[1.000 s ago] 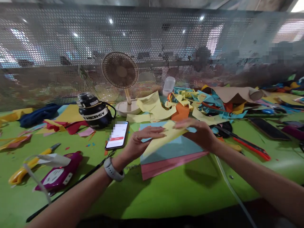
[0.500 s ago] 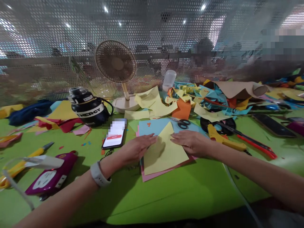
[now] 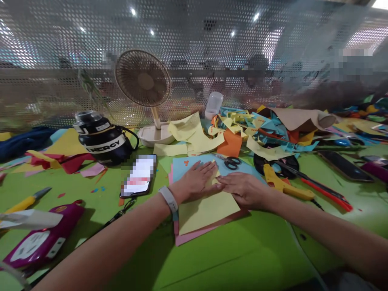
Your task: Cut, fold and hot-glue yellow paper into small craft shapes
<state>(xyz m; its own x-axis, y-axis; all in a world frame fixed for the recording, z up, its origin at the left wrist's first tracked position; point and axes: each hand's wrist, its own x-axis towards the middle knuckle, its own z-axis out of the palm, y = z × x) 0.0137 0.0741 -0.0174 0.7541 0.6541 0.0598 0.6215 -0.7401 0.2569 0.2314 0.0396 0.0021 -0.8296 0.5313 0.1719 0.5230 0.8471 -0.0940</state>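
A pale yellow sheet of paper [image 3: 209, 212], its far end folded to a point, lies on a stack of pink and blue paper. My left hand [image 3: 195, 180] rests flat across the upper part of that sheet, fingers stretched forward. From the right, my right hand [image 3: 244, 188] presses on the sheet's edge with its fingers extended, the fingertips beside my left thumb. Both hands hide much of the folded part. Just beyond them, dark-handled scissors [image 3: 232, 163] lie on the blue paper [image 3: 182, 163].
A phone [image 3: 139, 173], a black bottle [image 3: 104, 139] and a fan [image 3: 144, 79] stand left of the paper. To the right lie a yellow glue gun [image 3: 286, 188] and a red-handled cutter [image 3: 327, 193]. Paper scraps [image 3: 242, 125] pile at the back. A purple power strip [image 3: 45, 238] sits front left.
My left hand has moved right and forward from the sheet's left edge onto its folded upper part. My right hand stays on the right edge. The view has shifted slightly right.
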